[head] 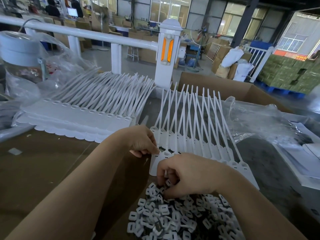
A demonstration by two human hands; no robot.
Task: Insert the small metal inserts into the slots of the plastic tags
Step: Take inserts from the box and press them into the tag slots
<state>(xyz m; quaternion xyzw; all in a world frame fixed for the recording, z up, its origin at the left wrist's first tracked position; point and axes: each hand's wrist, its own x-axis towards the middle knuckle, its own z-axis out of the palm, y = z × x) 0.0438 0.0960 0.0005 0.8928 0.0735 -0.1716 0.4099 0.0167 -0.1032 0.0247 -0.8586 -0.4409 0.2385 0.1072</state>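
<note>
A brown desk (43,170) fills the near view, with a patch of clear plastic sheet (259,122) crumpled over its far right side. Behind it runs a white railing (97,36) with a white post (166,54) that carries an orange reflector. Beyond is a workshop hall with cardboard boxes, stacked green cartons (290,71) on the right, a standing fan (200,33) and large windows. An open cardboard box (230,87) sits just past the desk on the right.

On the far left of the desk lies a stack of tags (83,118), white and joined side by side, their long tails pointing away. A second row of tags (199,146) lies in the middle, fanned out, heads toward the person. A heap of inserts (181,219), small and white with dark slots, covers the near desk.

The left hand (142,141) has its fingers curled down, pinching at the head of the leftmost tag of the middle row. The right hand (188,172) is just beside it, nearer the person, fingers bent down into the far edge of the heap of inserts; whether it grips one I cannot tell
</note>
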